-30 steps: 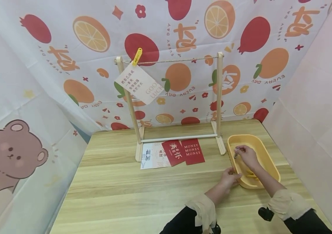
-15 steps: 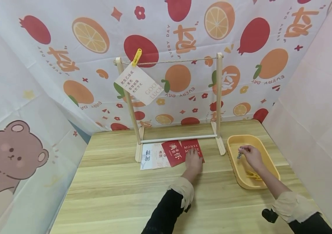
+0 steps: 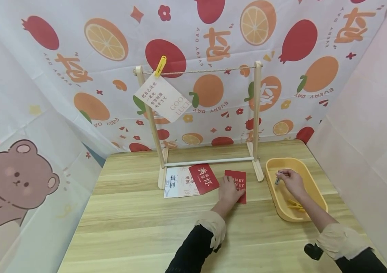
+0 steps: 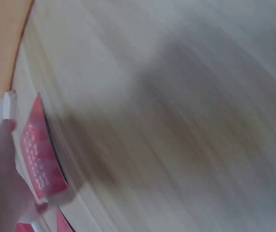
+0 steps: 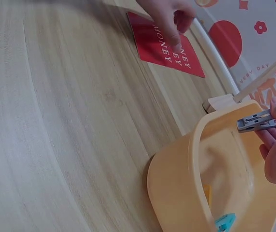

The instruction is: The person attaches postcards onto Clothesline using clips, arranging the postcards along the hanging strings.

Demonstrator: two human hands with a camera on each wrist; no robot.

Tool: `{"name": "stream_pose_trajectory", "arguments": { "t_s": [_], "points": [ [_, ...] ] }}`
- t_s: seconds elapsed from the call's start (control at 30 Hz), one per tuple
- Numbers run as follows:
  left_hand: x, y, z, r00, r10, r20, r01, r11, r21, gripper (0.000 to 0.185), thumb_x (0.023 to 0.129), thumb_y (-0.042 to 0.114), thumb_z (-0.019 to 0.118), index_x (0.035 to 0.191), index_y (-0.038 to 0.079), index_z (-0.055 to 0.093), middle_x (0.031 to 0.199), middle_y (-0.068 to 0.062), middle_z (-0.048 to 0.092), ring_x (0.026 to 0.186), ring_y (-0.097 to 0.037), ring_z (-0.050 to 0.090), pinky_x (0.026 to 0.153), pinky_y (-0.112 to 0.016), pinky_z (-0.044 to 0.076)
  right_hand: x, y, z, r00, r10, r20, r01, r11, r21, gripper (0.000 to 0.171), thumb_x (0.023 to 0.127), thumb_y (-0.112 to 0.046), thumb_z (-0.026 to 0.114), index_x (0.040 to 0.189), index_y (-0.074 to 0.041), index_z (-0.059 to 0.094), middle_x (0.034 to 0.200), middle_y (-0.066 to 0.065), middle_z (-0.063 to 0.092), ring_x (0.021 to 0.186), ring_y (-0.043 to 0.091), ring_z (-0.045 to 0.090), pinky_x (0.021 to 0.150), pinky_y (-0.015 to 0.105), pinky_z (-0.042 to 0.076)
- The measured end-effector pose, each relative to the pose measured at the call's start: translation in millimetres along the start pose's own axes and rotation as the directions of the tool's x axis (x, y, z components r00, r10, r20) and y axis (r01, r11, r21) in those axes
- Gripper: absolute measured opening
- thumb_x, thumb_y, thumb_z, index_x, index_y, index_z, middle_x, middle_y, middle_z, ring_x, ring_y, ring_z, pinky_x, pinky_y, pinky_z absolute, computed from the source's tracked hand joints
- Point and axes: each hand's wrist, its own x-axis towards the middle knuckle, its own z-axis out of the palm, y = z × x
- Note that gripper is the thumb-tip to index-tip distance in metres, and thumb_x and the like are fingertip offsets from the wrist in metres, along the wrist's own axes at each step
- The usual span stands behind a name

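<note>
Fruit-printed cloth hangs on all sides of the wooden bench (image 3: 138, 223), on which a small wooden drying rack (image 3: 255, 113) stands with one pale card (image 3: 162, 98) pegged to its string by a yellow clip (image 3: 160, 66). Your left hand (image 3: 230, 190) lies flat, fingers straight, on the red "MONEY" card (image 3: 238, 182). Half a second ago that card lay against the other red card (image 3: 204, 178) under the rack's lower rail; it now sits apart from it, nearer you and nearer the yellow tray (image 3: 302, 172), so I judge you have slid it free for lifting. Your right hand (image 3: 290, 181) pinches a small grey clip (image 3: 277, 179) between fingertips above the tray, much as it did half a second ago. White cards (image 3: 176, 182) lie flat beside the rack's left foot. Right wrist view adds what the head view cannot: the grey clip's (image 5: 254, 121) metal jaws in close detail, and a blue clip (image 5: 224, 222) in the tray's bottom beside yellow ones. Left wrist view is blurred; only the red card's edge (image 4: 38, 154) beside the hand is legible.
</note>
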Motion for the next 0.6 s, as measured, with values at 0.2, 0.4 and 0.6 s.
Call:
{"name": "stream_pose_trajectory", "arguments": {
  "t_s": [0.2, 0.4, 0.6],
  "points": [
    [0.4, 10.3, 5.0, 0.982, -0.171, 0.083, 0.172, 0.985, -0.005, 0.099, 0.069, 0.064, 0.066, 0.137, -0.001, 0.034, 0.134, -0.021, 0.040, 0.124, -0.030, 0.037, 0.101, -0.035, 0.033, 0.1, 1.2, -0.5, 1.000, 0.007, 0.012, -0.007, 1.000, 0.008, 0.033, 0.092, -0.019, 0.058, 0.109, 0.010, 0.056, 0.095, 0.019, 0.063, 0.088, 0.031, 0.059, 0.066, 0.016, 0.045],
    [5.4, 22.1, -8.9, 0.957, -0.267, 0.110, 0.282, 0.947, -0.157, 0.091, 0.069, 0.041, 0.078, 0.138, 0.003, 0.034, 0.132, -0.022, 0.038, 0.121, -0.033, 0.036, 0.099, -0.041, 0.033, 1.2, 2.3, 0.1, 1.000, 0.002, 0.005, -0.003, 1.000, 0.010, 0.033, 0.092, -0.020, 0.058, 0.108, 0.009, 0.057, 0.094, 0.018, 0.063, 0.082, 0.019, 0.058, 0.065, 0.015, 0.045],
    [6.0, 28.3, -10.2, 0.931, -0.313, 0.187, 0.345, 0.922, -0.177, 0.096, 0.067, 0.043, 0.079, 0.140, 0.004, 0.032, 0.139, -0.025, 0.028, 0.128, -0.037, 0.026, 0.103, -0.044, 0.028, -1.1, 4.8, -0.2, 0.999, 0.025, 0.020, -0.025, 1.000, 0.006, 0.037, 0.092, -0.021, 0.058, 0.110, 0.011, 0.055, 0.094, 0.018, 0.062, 0.084, 0.025, 0.057, 0.063, 0.018, 0.046]
  ]
}}
